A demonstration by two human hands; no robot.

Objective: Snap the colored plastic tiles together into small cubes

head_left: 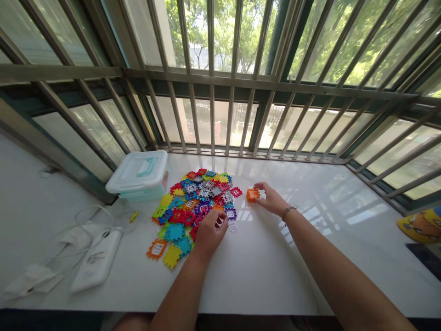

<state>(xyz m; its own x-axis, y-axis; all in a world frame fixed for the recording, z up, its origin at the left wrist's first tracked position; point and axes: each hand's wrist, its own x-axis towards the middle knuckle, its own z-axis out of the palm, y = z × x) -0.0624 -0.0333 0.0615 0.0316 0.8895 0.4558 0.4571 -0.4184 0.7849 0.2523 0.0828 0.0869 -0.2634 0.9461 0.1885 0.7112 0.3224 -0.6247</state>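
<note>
A heap of flat, toothed plastic building tiles (196,197) in several colours lies on the white window ledge (262,271). My left hand (209,233) rests at the heap's near right edge, fingers curled over a pale tile. My right hand (272,199) lies to the right of the heap, its fingertips pinching a small orange block (252,195) built from tiles that stands on the ledge. A bracelet sits on my right wrist. One pale tile (233,226) lies apart, just right of my left hand.
A clear plastic box with a teal handle (139,175) stands left of the heap, against the barred window (220,92). A white power bank with cables (97,258) lies at the near left. A yellow printed object (421,225) sits at the right edge.
</note>
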